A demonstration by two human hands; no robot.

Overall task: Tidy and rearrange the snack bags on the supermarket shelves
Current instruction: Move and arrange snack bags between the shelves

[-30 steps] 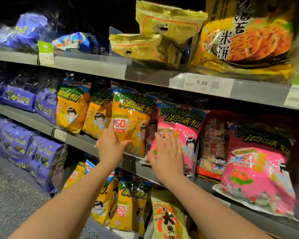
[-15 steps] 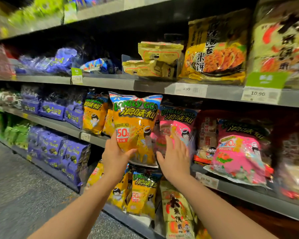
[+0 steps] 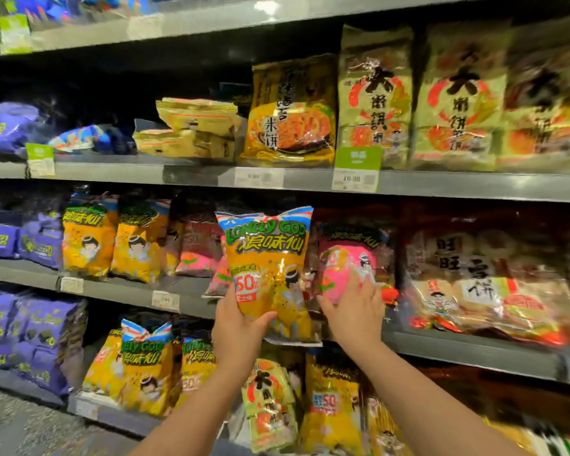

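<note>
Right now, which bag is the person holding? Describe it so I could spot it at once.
Find the middle shelf, where pink bags stand. In front of them the left hand grips a yellow bag by its lower part. It is the only yellow one among pink neighbours, held out ahead of the row.
</note>
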